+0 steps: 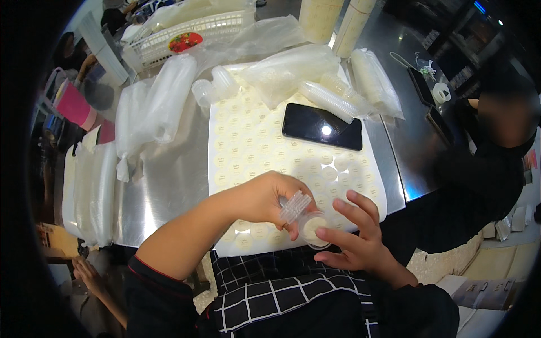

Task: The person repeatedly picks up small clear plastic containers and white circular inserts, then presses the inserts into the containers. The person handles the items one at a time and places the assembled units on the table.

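My left hand is closed around a short stack of clear plastic lids, whose ribbed edges show. At the near end of the stack a round lid faces up, with a pale cream sticker on it. My right hand has its fingers spread, and one fingertip rests on this sticker. Under both hands lies a large sheet of round cream stickers. A few spots on the sheet near my hands are bare of stickers. A black phone lies on the sheet, beyond my hands.
Nested clear lids lean against the phone's far edge. Plastic-wrapped stacks lie at left, others at the table's left edge. A white basket and cream rolls stand at the back. A person in black sits right.
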The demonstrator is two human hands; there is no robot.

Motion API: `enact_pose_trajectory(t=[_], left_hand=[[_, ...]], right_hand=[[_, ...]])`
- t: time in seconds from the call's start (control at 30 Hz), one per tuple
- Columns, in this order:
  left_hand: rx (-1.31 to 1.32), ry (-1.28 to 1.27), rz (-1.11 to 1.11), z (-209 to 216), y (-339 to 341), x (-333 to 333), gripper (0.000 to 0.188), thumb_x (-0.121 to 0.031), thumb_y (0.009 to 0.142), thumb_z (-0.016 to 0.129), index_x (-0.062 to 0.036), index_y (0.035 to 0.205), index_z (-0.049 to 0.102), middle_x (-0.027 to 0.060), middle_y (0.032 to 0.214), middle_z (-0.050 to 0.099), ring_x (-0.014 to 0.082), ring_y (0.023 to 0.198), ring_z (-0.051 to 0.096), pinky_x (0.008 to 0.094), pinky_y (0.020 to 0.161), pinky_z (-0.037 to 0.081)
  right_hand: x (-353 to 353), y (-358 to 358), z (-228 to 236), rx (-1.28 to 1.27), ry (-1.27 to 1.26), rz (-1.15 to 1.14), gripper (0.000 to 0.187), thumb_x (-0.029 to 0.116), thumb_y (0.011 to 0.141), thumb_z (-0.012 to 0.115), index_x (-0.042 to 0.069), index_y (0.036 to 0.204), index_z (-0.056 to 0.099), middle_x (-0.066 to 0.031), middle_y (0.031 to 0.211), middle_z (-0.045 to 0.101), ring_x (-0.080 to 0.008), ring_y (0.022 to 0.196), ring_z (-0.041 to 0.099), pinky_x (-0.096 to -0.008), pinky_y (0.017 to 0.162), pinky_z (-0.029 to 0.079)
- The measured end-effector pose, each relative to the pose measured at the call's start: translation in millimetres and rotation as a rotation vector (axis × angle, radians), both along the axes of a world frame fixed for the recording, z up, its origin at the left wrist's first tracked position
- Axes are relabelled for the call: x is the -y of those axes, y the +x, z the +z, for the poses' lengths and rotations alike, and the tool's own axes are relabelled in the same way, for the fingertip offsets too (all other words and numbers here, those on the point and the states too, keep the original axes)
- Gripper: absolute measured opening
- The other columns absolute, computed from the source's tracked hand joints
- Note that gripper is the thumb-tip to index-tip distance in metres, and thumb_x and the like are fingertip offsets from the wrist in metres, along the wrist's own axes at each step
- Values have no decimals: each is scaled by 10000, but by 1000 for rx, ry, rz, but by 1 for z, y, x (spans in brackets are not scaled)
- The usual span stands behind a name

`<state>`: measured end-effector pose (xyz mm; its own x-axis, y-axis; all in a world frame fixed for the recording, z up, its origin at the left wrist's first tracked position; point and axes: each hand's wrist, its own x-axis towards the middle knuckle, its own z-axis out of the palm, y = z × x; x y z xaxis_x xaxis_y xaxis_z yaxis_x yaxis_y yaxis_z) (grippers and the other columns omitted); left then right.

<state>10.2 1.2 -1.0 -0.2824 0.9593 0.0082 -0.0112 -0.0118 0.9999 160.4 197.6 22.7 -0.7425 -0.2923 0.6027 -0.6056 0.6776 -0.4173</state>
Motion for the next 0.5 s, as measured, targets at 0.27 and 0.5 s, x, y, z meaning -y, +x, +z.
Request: enact_pose_trajectory(t=[0.27,0.5], left_hand=[[-35,-71,-23,-1,-3,-3,344,5,626,844,-4,952,736,83,953,679,194,906,672,297,762,528],[-109,-84,-37,4,-4,-5,450,-97,597,906,-31,1013,748,46,896,659,148,812,618,273,682,489]], right_hand=[[-36,19,-26,344,-5,-70,356,124,722,808,154,1062,707,-52,1155,661,-269,1162,591,-457,1035,428],[-54,20,-34,385,19,-42,286,121,667,858,129,920,726,-22,1079,704,-230,1155,629,-445,1061,413]])
